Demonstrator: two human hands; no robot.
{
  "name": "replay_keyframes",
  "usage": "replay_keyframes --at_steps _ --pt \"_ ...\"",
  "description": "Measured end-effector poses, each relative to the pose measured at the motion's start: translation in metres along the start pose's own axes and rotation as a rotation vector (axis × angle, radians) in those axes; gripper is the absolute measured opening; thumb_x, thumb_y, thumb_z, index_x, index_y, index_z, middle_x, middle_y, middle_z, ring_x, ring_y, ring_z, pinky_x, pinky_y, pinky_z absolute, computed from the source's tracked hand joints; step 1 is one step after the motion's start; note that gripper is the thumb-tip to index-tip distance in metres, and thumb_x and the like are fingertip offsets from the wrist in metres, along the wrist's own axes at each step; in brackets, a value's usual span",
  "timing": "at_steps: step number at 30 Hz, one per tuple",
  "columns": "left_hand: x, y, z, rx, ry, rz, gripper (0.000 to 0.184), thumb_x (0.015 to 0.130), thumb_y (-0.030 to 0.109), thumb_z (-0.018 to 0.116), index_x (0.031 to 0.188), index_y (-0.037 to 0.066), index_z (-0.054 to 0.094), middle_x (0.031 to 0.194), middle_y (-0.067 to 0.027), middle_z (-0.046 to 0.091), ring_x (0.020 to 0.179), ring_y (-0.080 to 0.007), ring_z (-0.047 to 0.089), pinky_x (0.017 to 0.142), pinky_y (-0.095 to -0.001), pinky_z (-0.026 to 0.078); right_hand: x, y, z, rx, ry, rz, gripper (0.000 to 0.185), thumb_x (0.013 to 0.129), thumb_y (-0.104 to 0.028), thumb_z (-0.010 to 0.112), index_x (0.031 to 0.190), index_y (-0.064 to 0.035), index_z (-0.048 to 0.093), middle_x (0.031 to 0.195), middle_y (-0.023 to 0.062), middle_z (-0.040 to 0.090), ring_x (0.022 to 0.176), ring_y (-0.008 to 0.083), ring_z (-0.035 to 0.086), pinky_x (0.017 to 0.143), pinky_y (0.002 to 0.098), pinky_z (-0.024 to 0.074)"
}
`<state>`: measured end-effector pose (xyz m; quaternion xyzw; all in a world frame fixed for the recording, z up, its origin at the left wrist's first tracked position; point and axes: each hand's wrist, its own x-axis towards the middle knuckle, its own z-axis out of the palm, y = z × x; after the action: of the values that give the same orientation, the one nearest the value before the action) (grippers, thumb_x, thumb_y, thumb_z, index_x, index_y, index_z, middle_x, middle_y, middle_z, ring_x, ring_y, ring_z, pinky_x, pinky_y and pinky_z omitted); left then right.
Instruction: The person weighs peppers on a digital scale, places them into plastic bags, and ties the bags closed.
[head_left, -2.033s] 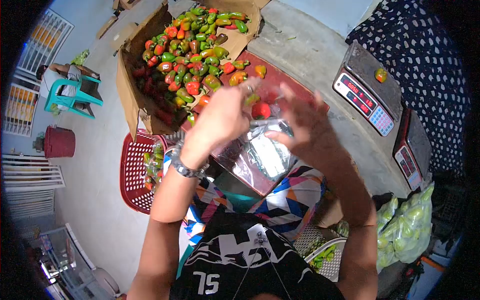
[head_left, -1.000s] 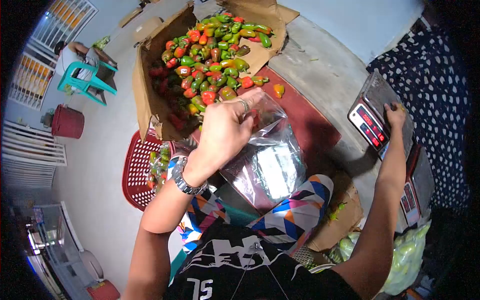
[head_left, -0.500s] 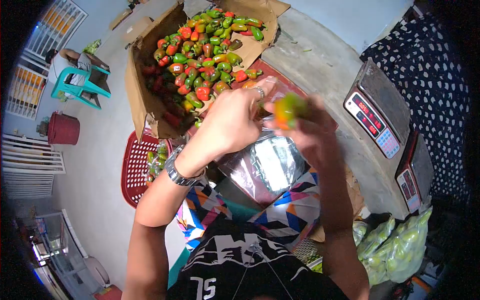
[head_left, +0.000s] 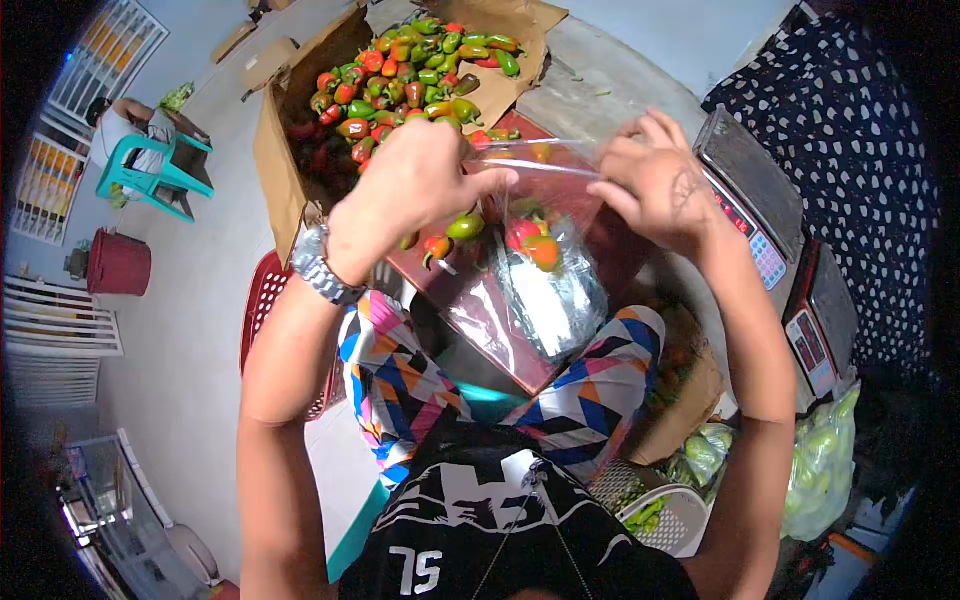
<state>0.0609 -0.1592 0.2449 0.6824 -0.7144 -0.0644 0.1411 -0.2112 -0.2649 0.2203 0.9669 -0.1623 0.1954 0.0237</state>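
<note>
Between my two hands a clear plastic bag (head_left: 560, 170) is stretched by its top edge. My left hand (head_left: 415, 175) pinches its left side, thumb pointing right. My right hand (head_left: 655, 180) pinches the right side, some fingers raised. Inside the bag, low down, red and orange peppers (head_left: 541, 252) show. A green pepper (head_left: 465, 226) and an orange-red pepper (head_left: 436, 247) lie left of it on the red board (head_left: 450, 290). Under the bag is a stack of clear plastic bags (head_left: 550, 310). Many peppers (head_left: 400, 75) fill the open cardboard box (head_left: 275, 180) beyond my left hand.
Two digital scales (head_left: 755, 180) (head_left: 825, 320) stand on the right, beside bags of green produce (head_left: 820, 470). A red basket (head_left: 262, 300) is at the left, a grey basket (head_left: 680, 520) at the lower right. Further off, a person sits on a teal chair (head_left: 150, 165).
My right hand reached to the scale, brought a pepper back, and now grips the bag's edge without it. My hands have spread apart, and the bag is pulled wide between them.
</note>
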Motion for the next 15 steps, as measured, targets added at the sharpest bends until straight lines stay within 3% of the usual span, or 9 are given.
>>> replay_keyframes --at_steps 1,5,8,11,12,13,15 --pt "0.001 -0.005 -0.003 -0.051 0.013 0.018 0.059 0.081 0.051 0.082 0.067 -0.005 0.069 0.055 -0.0207 0.060 0.055 -0.0364 0.066 0.057 -0.0433 0.054 0.000 0.001 -0.005 -0.003 0.019 0.027 0.021 0.088 -0.030 0.070 0.090 -0.0094 0.068 0.100 0.0051 0.067 0.107 0.0274 0.059 0.107 0.0505 0.0376" --pt "0.000 0.000 -0.004 -0.084 0.142 0.109 0.058 0.076 0.051 0.086 0.064 -0.002 0.064 0.052 -0.0149 0.056 0.047 -0.0281 0.058 0.052 -0.0401 0.048 -0.006 0.000 -0.003 0.256 0.165 0.082 0.018 0.085 -0.021 0.076 0.087 -0.0054 0.068 0.102 0.0081 0.069 0.097 0.0292 0.063 0.090 0.0403 0.0505" --pt "0.005 0.008 0.006 -0.218 0.198 0.147 0.060 0.072 0.051 0.089 0.065 0.002 0.057 0.054 -0.0096 0.053 0.049 -0.0201 0.050 0.051 -0.0375 0.045 -0.009 -0.001 -0.001 0.342 0.275 0.187 0.018 0.081 -0.015 0.080 0.082 -0.0033 0.066 0.099 0.0102 0.069 0.088 0.0256 0.068 0.075 0.0343 0.0548" --pt "0.009 0.025 0.019 -0.252 0.193 0.230 0.060 0.069 0.050 0.091 0.066 0.002 0.055 0.061 -0.0131 0.057 0.053 -0.0249 0.055 0.054 -0.0398 0.047 0.010 -0.023 0.000 0.470 0.367 0.201 0.017 0.079 -0.011 0.080 0.079 -0.0024 0.065 0.096 0.0106 0.069 0.085 0.0214 0.070 0.070 0.0319 0.0553" --pt "0.012 0.031 0.030 -0.323 0.267 0.332 0.054 0.069 0.043 0.091 0.070 0.001 0.058 0.068 -0.0178 0.062 0.059 -0.0303 0.060 0.058 -0.0425 0.049 0.019 -0.031 -0.001 0.580 0.349 0.132 0.013 0.079 -0.006 0.078 0.082 -0.0021 0.066 0.094 0.0092 0.069 0.086 0.0191 0.069 0.072 0.0322 0.0558" --pt "0.017 0.038 0.042 -0.273 0.227 0.297 0.043 0.075 0.033 0.086 0.076 -0.002 0.061 0.074 -0.0210 0.064 0.063 -0.0349 0.063 0.061 -0.0446 0.051 0.026 -0.039 0.001 0.616 0.369 0.139 0.012 0.079 -0.006 0.077 0.082 -0.0022 0.067 0.093 0.0092 0.069 0.086 0.0189 0.069 0.073 0.0320 0.0558" --pt "0.036 0.025 0.078 -0.402 0.370 0.370 0.033 0.081 0.024 0.079 0.077 -0.004 0.062 0.071 -0.0212 0.063 0.061 -0.0302 0.063 0.062 -0.0429 0.052 0.034 -0.050 0.005 0.686 0.410 0.148 0.009 0.079 -0.004 0.076 0.084 -0.0024 0.068 0.092 0.0092 0.068 0.088 0.0184 0.069 0.074 0.0318 0.0557"
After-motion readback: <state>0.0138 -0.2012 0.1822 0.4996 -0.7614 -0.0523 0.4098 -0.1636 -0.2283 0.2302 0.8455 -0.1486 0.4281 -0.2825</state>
